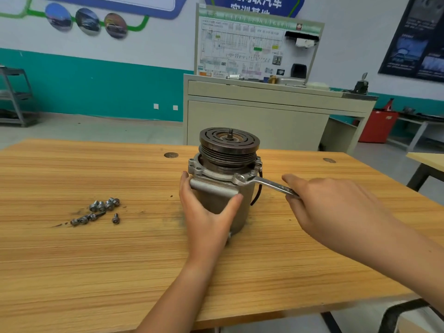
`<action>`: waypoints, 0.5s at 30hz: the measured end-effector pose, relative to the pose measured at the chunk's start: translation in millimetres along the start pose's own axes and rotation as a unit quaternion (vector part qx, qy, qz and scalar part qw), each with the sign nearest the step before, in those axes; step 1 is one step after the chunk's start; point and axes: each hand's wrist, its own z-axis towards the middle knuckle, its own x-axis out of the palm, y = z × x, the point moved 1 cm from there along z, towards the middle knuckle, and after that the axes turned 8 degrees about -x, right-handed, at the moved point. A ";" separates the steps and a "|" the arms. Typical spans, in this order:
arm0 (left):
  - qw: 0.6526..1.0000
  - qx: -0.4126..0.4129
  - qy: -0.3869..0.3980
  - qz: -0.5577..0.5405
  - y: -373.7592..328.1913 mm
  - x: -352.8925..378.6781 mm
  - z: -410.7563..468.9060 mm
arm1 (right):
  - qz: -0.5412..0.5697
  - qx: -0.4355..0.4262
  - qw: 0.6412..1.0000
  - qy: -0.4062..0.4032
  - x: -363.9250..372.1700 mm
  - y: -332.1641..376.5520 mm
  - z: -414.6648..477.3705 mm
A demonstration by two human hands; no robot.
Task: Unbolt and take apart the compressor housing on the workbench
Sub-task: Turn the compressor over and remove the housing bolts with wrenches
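Note:
The compressor stands upright on the wooden workbench, its dark grooved pulley on top. My left hand grips the front of its grey housing, thumb on the right side and fingers on the left. A steel wrench sits with its ring end on a bolt at the housing's front right flange. My right hand holds the wrench handle, fingers curled round it. Several removed bolts lie loose on the bench to the left.
A beige cabinet with a wiring diagram board stands behind the bench. A red bin sits at the far right, a metal rack at far left. Another table's corner shows on the right.

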 end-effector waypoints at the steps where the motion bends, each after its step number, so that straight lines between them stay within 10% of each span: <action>1: 1.000 0.009 -0.016 -0.003 -0.8 5.5 -4.9 | 0.002 0.005 1.000 0.002 2.2 -1.0 -0.3; 15: 0.985 0.004 -0.173 0.010 -10.0 73.9 -33.9 | -0.039 0.070 0.997 0.023 10.0 -24.3 3.9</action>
